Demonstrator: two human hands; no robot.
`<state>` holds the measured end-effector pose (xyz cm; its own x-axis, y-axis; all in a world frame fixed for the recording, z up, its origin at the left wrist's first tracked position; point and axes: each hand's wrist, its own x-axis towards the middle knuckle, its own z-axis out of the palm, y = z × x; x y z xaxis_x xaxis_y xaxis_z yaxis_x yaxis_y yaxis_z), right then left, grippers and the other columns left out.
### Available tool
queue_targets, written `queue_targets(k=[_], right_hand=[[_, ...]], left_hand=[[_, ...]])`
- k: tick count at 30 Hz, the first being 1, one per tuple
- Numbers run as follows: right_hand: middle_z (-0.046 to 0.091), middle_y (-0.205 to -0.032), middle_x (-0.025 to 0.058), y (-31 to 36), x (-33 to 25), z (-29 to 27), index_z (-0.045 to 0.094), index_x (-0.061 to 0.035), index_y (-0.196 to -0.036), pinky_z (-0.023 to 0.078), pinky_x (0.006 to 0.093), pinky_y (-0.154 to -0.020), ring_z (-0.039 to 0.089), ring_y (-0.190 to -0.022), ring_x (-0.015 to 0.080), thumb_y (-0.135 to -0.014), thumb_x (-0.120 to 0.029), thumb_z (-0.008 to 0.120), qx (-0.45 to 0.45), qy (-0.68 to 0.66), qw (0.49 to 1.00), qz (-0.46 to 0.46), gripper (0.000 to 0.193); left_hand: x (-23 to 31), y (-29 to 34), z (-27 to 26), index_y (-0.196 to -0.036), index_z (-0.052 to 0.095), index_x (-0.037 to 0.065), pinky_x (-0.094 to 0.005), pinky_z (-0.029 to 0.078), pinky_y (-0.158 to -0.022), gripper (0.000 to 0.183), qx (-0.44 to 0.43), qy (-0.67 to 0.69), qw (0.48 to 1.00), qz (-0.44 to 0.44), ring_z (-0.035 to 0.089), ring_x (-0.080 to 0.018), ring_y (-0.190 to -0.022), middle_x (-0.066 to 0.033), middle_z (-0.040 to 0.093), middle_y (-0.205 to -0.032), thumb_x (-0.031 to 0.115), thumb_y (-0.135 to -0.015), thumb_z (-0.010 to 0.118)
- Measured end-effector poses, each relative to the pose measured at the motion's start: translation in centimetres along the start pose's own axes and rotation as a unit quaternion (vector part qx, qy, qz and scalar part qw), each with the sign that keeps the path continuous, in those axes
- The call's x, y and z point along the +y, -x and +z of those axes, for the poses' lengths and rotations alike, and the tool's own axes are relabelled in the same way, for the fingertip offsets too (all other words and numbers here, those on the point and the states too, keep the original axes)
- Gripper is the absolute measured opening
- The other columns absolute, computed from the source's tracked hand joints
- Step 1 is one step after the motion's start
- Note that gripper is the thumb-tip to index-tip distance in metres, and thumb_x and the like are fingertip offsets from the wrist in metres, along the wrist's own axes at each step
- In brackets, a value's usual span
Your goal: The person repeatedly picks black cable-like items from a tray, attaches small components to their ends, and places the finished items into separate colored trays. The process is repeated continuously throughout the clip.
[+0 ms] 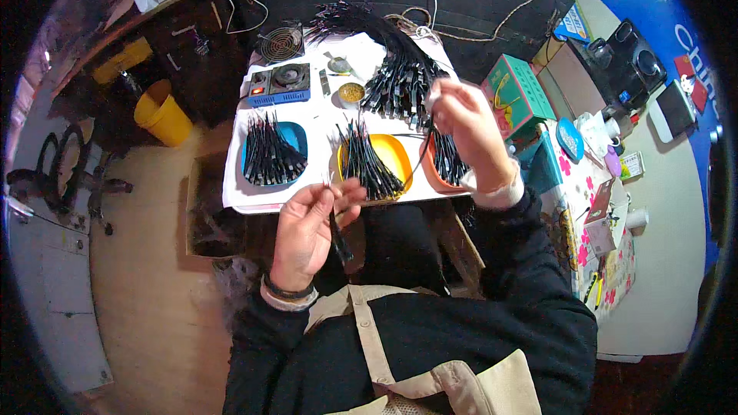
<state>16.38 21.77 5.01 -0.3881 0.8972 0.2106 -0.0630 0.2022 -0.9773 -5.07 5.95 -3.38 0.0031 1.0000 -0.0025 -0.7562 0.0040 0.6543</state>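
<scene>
My left hand (304, 227) pinches a short black cable (338, 238) between thumb and fingers, its thin pale wire ends pointing up in front of the white table. Over the table's right side, my right hand (470, 127) is closed, its fingertips around a black cable (423, 155) that hangs down toward the yellow tray (397, 155); motion blurs these fingers a little. Black cables stand in the yellow tray, in the blue tray (298, 137) to its left and in the orange tray (438, 177), which my right hand partly covers. Behind lies a large bundle of black cables (400, 69).
At the table's back left are a blue device (280, 88) with a lit red switch and a round fan grille (280, 44). A small metal cup (351, 93) holds yellowish material. Right of the table stand a green box (516, 92) and a flower-patterned cloth (573, 184). A yellow bin (163, 114) is at left.
</scene>
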Motion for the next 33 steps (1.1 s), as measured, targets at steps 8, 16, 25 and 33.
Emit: queue_targets(k=[8,16,25,33], right_hand=[[0.048,-0.067,0.0104,15.1,4.4,11.5,0.050,-0.0055,-0.074,0.047,0.0395,-0.053,0.054,-0.059,0.0297,-0.071,-0.012,0.069,-0.054,0.332,0.909,-0.248,0.020],[0.058,-0.076,0.0099,14.6,5.3,9.1,0.060,-0.0045,-0.089,0.049,0.0343,-0.060,0.060,-0.068,0.0228,-0.083,-0.019,0.070,-0.220,0.238,0.928,-0.183,0.019],[0.063,-0.086,-0.0007,13.1,-0.9,7.2,0.061,0.0003,-0.100,0.046,0.0198,-0.064,0.056,-0.074,0.0048,-0.095,-0.017,0.062,-0.123,-0.103,0.986,-0.050,0.018],[0.065,-0.084,0.0018,14.4,-0.8,7.6,0.061,0.0004,-0.099,0.048,0.0194,-0.062,0.059,-0.069,0.0054,-0.094,-0.011,0.061,-0.072,-0.027,0.994,-0.082,0.012]], left_hand=[[3.8,-1.5,3.3,-0.101,0.061,0.000,-0.0400,0.054,-0.090,0.013,-0.008,-0.033,0.959,0.280,0.062,-0.0318,-0.110,-0.0169,0.058,-0.127,0.008,-0.098,0.052],[1.7,6.2,4.4,-0.100,0.065,-0.004,-0.0208,0.043,-0.061,0.014,0.030,-0.129,0.937,0.322,0.052,-0.0095,-0.066,-0.0178,0.067,-0.102,0.007,-0.094,0.059],[-2.3,8.5,5.4,-0.104,0.066,-0.005,-0.0222,0.049,-0.061,0.016,0.053,-0.230,0.945,0.227,0.060,-0.0101,-0.068,-0.0146,0.070,-0.099,0.005,-0.093,0.060],[-2.3,7.6,6.6,-0.104,0.068,-0.003,-0.0175,0.045,-0.058,0.016,0.073,-0.318,0.917,0.230,0.059,-0.0066,-0.067,-0.0062,0.069,-0.085,0.008,-0.093,0.062]])
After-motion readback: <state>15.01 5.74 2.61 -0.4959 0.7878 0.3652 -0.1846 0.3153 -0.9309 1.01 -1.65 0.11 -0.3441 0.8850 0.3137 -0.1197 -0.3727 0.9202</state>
